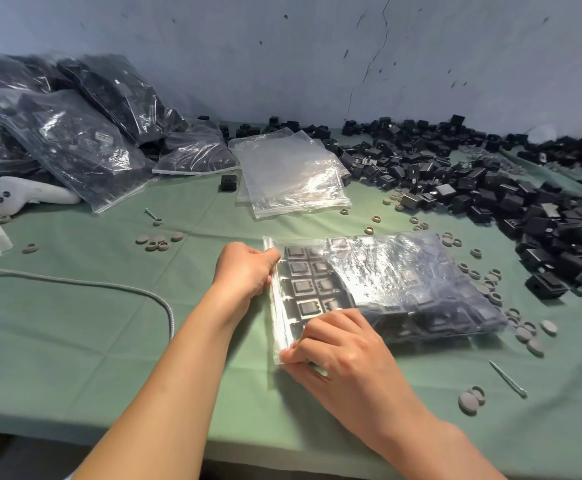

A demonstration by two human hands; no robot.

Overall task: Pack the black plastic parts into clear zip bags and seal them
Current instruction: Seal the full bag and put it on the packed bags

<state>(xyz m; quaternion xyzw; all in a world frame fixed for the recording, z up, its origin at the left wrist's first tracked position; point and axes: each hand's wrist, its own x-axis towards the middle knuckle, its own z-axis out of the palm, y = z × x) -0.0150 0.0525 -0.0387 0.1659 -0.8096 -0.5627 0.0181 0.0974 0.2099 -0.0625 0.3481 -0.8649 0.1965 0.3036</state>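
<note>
a full bag point(403, 282) of black parts point(303, 268) lies flat on the green surface point(75, 323), stretching right of both hands. its zip edge runs near to far along its left side. the left hand point(244, 268) pinches the far end, the right hand point(338, 348) the near end.

Green cloth point(75, 323) strewn with grey round caps point(159, 242) — a white controller point(23, 195) and braided cable point(171, 320) lie left.
</note>
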